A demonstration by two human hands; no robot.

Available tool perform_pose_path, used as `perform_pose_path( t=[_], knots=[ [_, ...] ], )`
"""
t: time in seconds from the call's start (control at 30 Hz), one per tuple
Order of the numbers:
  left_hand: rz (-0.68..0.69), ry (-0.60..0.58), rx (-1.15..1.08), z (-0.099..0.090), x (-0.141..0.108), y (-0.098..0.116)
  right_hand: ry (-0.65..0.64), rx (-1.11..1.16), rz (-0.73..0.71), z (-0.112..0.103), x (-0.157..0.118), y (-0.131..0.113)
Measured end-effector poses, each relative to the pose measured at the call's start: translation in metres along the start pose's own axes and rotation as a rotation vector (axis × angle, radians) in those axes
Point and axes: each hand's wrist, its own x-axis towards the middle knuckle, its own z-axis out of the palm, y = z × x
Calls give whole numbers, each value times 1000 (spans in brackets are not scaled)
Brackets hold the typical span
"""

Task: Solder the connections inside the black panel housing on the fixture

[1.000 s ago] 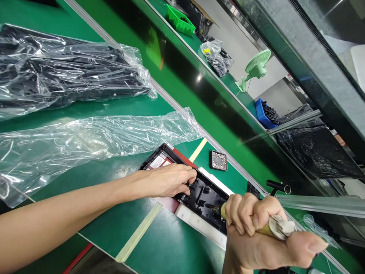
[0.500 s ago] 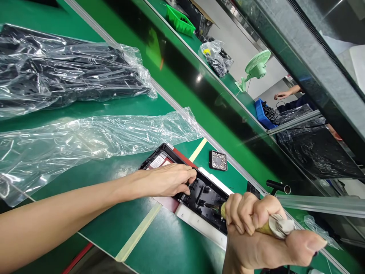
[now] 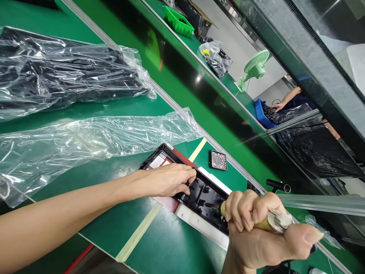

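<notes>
A long black plastic housing (image 3: 196, 190) lies open side up, set at a slant on a white fixture (image 3: 189, 220) on the green bench. My left hand (image 3: 171, 179) reaches across it, fingers curled and pressed at the housing's far wall, thumb inside; the fingertips are partly hidden. In my right hand (image 3: 253, 220) is what looks like a soldering iron (image 3: 222, 209) with a yellow, cloth-wrapped handle. Its dark tip points down into the housing among small posts. Behind the housing sits a small square tray (image 3: 218, 160) of tiny metal pieces.
Clear plastic sheeting (image 3: 99, 135) and a wrapped dark bundle (image 3: 71, 76) cover the bench's left. A metal rail (image 3: 165, 97) edges the bench. Beyond it are a green fan (image 3: 255, 64), a blue bin (image 3: 261, 114) and a co-worker's hand (image 3: 281, 105).
My hands and the housing stay almost in place; my right hand has shifted very slightly. The co-worker's hand has moved down to the blue bin.
</notes>
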Motion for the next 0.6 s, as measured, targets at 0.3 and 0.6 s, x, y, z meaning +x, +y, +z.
perform_pose_path(
  t=[0.3,0.6],
  knots=[
    [-12,-7,5,-2,0,4,-36,23,22,-4,0,-2],
    [-20,-22,10,-3,0,3,-39,36,41,-6,4,-3]
  ],
)
